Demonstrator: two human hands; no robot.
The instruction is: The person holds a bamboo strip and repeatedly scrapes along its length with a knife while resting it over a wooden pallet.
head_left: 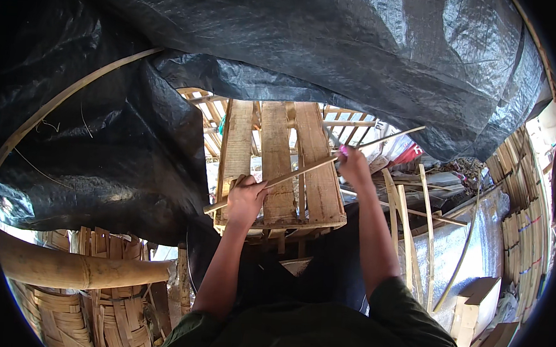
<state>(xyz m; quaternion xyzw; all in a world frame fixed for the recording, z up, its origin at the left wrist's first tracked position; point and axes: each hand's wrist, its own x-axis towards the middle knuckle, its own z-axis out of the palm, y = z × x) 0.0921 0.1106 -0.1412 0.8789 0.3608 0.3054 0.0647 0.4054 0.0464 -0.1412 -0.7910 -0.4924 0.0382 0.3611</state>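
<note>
A long, thin bamboo strip (303, 170) lies slantwise across a slatted wooden crate (279, 155), its right end raised toward the far right. My left hand (246, 200) is closed around the strip near its lower left end, above the crate's near left part. My right hand (355, 167) is closed on a knife with a pink handle (343, 150). Its narrow grey blade (331, 137) points up and left, close to the strip beyond the crate's right edge. Whether the blade touches the strip I cannot tell.
Dark plastic sheeting (284, 31) hangs low ahead and on the left. A thick bamboo pole (87, 272) runs at the lower left above woven bamboo. Several loose bamboo strips (427, 236) lean at my right, near a cardboard box (477, 306) and bundled slats (526, 240).
</note>
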